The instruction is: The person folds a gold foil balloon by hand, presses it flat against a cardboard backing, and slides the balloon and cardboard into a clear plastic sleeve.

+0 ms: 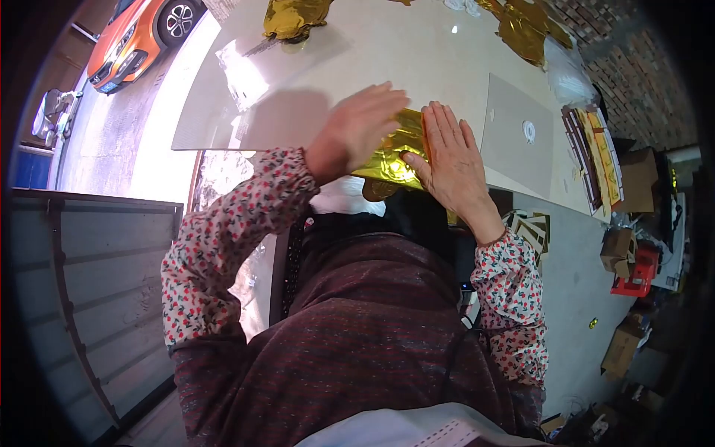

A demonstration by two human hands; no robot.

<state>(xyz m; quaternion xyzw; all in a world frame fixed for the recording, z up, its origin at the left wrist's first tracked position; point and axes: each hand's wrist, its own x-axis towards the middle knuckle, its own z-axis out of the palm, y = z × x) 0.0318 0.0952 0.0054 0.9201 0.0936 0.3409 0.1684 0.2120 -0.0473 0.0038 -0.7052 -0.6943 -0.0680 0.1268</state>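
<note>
Closest in, wears a dark maroon garment [365, 328] and floral sleeves [514, 279], with pale blue cloth [395, 428] along the bottom. Just beyond, lays the right hand [453, 160] flat at the right side of a shiny gold foil piece [408, 138], fingers straight and side by side, thumb spread away from them and angled across the foil. Holds the left hand [350, 130] at the left part of the same foil, fingers extended and roughly together, blurred; cannot tell contact from clearance there. Has the foil between both hands, wrinkled and bright, at the near edge of a pale table [402, 63]. Rightward on the tabletop, has a grey board [514, 153] bearing a small white ring [529, 132], then brown and yellow strips [599, 160] near the table's right edge. Farther across, faces one gold heap [296, 16] at left and another golden pile [521, 33] at right, beside a translucent plastic bag [567, 74]. Beyond the table, faces a brick wall [633, 82] at upper right and an orange car [134, 45] at upper left.
</note>
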